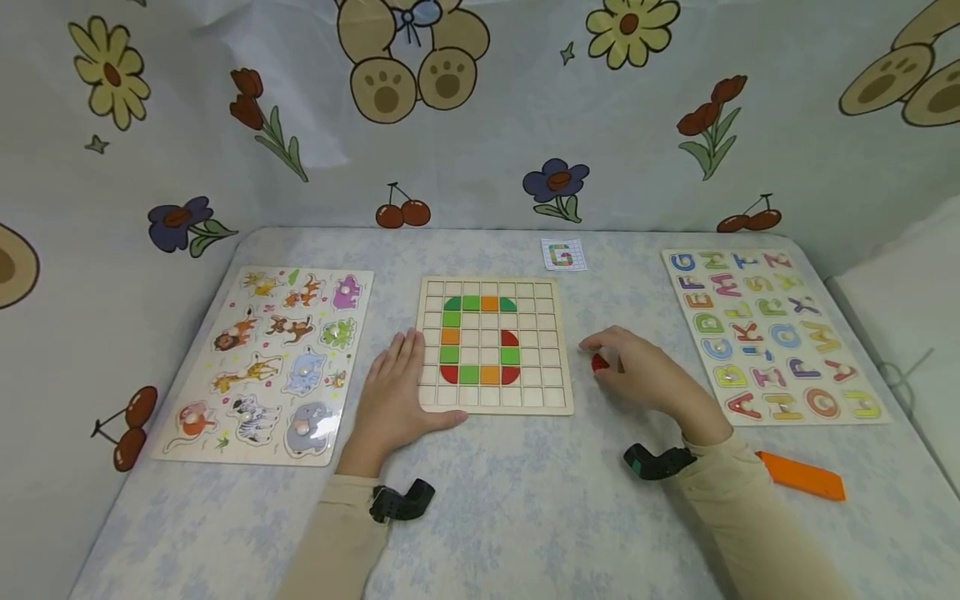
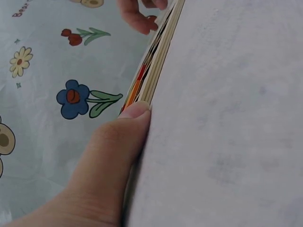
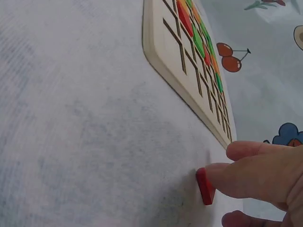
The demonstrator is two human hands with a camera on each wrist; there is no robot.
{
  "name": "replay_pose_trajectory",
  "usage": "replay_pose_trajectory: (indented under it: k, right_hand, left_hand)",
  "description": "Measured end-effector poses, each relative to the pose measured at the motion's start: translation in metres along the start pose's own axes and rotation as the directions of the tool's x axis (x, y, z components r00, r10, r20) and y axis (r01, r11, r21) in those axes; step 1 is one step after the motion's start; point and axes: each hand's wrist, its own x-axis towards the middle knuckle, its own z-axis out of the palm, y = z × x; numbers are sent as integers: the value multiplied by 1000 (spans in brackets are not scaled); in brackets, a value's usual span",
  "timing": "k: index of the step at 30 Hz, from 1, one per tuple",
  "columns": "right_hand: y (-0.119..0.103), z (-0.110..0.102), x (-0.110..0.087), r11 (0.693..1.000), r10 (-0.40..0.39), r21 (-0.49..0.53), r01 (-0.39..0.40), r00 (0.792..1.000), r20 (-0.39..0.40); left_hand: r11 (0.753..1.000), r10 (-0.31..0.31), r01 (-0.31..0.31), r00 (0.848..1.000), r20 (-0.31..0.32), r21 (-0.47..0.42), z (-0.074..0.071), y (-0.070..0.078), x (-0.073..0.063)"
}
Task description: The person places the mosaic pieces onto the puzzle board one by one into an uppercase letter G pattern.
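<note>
A wooden grid board [image 1: 539,400] lies in the middle, with green, orange and red pieces set in a G-like shape. Along its left edge rests my left hand [image 1: 393,396], fingers straight. The left thumb [image 2: 111,146] presses the board's near edge in the left wrist view. To the right of the board, my right hand [image 1: 648,371] pinches a small red rounded piece [image 1: 598,363] low at the table. In the right wrist view the thumb tip covers part of this red piece [image 3: 205,189]; the index fingertip stands apart from it.
A small card [image 1: 564,255] with a coloured G pattern lies behind the board. An animal puzzle [image 1: 198,367] is at left, a letter puzzle [image 1: 776,337] at right. An orange flat object [image 1: 806,477] lies by the right forearm. A printed cloth [image 1: 480,150] hangs behind.
</note>
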Motion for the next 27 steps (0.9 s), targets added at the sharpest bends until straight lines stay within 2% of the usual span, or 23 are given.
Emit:
replay_pose_trajectory:
  k: [5,16,22,27]
  right_hand:
    - [4,3,-5,999,1,-42,-2,1000,-15]
    - [11,5,-8,996,75,-41,-77,996,-57]
    - [13,9,-2,997,72,39,-70,996,-61]
    - [4,16,12,992,42,119,-29,993,-108]
  left_hand:
    - [1000,2,-2,1000,-5,-4,1,0,0]
    - [1000,-1,1,1000,-8,-4,1,0,0]
    - [1000,0,0,1000,-5,4,1,-1,0]
    - [1000,1,-1,1000,-3,3,1,-2,-1]
